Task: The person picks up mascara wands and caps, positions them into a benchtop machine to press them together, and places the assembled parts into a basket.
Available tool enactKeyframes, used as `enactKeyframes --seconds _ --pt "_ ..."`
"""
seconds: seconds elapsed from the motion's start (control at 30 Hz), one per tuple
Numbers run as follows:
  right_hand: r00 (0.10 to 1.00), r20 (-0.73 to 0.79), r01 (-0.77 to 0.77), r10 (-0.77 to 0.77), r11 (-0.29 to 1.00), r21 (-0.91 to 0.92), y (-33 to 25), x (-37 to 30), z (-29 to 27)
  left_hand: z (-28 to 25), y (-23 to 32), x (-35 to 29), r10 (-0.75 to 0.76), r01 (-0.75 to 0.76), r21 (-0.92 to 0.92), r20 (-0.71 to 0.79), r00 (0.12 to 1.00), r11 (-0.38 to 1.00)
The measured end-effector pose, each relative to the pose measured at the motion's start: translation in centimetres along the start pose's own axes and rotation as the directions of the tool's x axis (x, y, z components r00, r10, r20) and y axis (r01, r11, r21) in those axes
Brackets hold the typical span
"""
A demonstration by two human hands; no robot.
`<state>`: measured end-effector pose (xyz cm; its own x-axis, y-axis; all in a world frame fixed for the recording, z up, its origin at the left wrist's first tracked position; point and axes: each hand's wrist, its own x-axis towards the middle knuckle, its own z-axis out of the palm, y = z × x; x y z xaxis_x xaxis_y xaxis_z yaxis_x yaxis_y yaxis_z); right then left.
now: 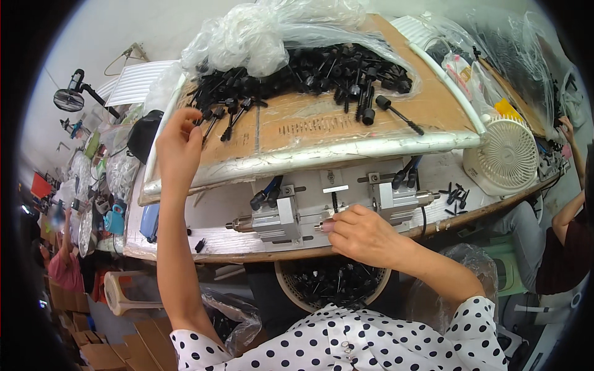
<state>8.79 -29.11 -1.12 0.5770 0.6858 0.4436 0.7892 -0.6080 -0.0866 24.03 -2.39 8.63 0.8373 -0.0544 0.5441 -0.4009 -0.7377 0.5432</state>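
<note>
My left hand (177, 145) is over the left front of a sloping cardboard tray (297, 127), its thumb and fingers closing on the cap of a black mascara wand (206, 116). Other capped wands lie beside it, and a large heap of them (328, 65) fills the back of the tray. Below the tray, my right hand (362, 234) is closed at the middle of a metal clamping fixture (278, 221). What its fingertips pinch is mostly hidden. Just behind them, a dark brush stem (335, 201) stands upright in the fixture under a small pale plate.
Crumpled clear plastic (247, 37) covers part of the heap. A white fan (507, 148) stands at the right, with several small black pieces (456, 198) near it. A round basket (288, 290) of black parts is below the table edge. Another person (563, 247) sits at the right.
</note>
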Motion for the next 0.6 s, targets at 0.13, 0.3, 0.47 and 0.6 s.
enactKeyframes --seconds 0.13,0.3,0.47,0.6 --pt "0.998 -0.018 0.065 -0.062 0.933 0.355 -0.5 0.7 -3.9 -0.8 3.6 -8.2 -0.08 0.131 -0.531 0.117 0.99 0.837" --pt "0.857 -0.33 -0.423 0.397 0.906 -0.009 7.7 3.0 -9.8 6.0 8.0 -18.1 0.299 -0.217 -0.401 0.155 0.942 0.89" --pt "0.74 -0.125 -0.624 0.661 0.604 -0.497 13.0 4.6 -9.9 10.5 8.7 -20.9 0.369 -0.362 -0.184 0.004 0.929 0.914" --pt "0.801 -0.263 -0.587 0.537 0.79 -0.175 11.0 3.3 -9.5 10.9 7.5 -21.2 0.394 -0.409 -0.104 -0.134 0.909 0.907"
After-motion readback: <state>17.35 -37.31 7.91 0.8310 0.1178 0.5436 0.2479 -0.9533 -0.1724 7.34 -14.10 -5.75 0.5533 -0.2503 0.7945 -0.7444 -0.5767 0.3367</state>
